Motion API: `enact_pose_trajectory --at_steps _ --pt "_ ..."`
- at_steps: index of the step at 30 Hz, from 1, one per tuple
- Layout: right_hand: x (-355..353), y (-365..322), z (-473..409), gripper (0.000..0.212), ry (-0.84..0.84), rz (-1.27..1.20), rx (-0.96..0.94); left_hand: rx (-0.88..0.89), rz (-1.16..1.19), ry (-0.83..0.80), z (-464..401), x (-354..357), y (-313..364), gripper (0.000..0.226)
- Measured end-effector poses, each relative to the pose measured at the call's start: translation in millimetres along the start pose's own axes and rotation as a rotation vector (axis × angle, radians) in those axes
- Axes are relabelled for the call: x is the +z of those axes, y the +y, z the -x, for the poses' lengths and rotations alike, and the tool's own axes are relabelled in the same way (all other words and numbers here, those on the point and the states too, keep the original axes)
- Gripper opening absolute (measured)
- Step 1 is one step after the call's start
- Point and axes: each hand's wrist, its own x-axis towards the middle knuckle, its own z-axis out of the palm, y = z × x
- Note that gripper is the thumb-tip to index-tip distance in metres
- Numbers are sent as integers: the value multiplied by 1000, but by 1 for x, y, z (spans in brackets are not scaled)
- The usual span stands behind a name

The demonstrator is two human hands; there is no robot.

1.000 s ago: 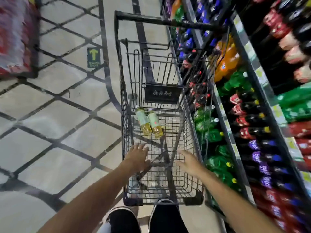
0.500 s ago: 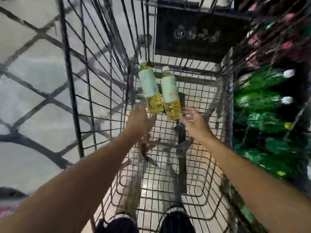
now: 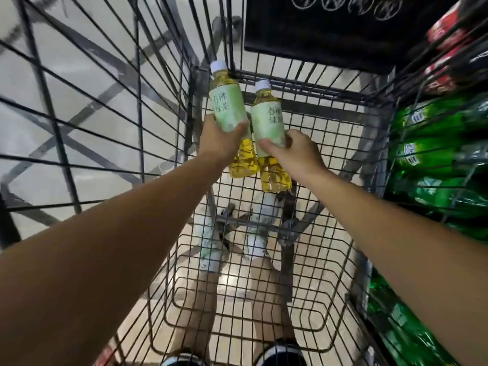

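Observation:
Two green-tea bottles with pale green labels, white caps and yellow liquid are inside a black wire shopping cart (image 3: 303, 307), near its far end. My left hand (image 3: 220, 140) grips the left bottle (image 3: 227, 107) around its label. My right hand (image 3: 295, 151) grips the right bottle (image 3: 266, 120) at the lower part of its label. The bottles lie side by side, caps pointing away from me. Both my arms reach down into the basket.
A black sign panel (image 3: 324, 30) hangs on the cart's far wall. Shelves of green soda bottles (image 3: 438, 159) and red-labelled bottles (image 3: 449, 35) run close along the cart's right side. Tiled floor (image 3: 66, 75) lies to the left. My shoes (image 3: 280, 352) show under the cart.
My head has moved closer into the cart. Both hands went from reaching toward the bottle bottoms to closing around the two bottles.

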Motion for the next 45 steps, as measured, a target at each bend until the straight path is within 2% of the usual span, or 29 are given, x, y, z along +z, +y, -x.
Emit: enact_pose_trajectory --at_steps 2,7,12,16,20,26,30,32,35,38,42,45 --pt "3 -5 -3 35 -27 0 14 -21 16 -3 0 -1 3 50" --pt "6 -11 3 46 -5 -41 58 -99 -3 -27 9 -3 -4 54" --pt "9 4 37 44 26 -193 141 -93 -304 48 22 11 -49 96" --pt "20 22 73 45 87 -268 193 -73 -408 29 71 14 -52 70" --pt "34 47 105 46 144 -272 242 39 -476 70 95 19 -78 69" --pt "50 73 131 53 165 -215 241 29 -317 45 97 23 -93 63" --pt "56 78 126 59 128 -124 240 -6 -214 -32 90 19 -93 36" --pt "54 79 120 58 95 -159 264 -15 -215 -45 86 19 -92 45" --pt "44 78 119 40 35 -225 305 -27 -200 -47 86 22 -87 56" --pt "36 71 131 36 73 -313 306 -28 -197 -61 96 17 -86 49" --pt "24 49 178 28 77 -451 300 57 -280 -139 131 -3 -82 45" --pt "10 23 229 34 118 -572 258 113 -319 -195 174 -29 -64 48"
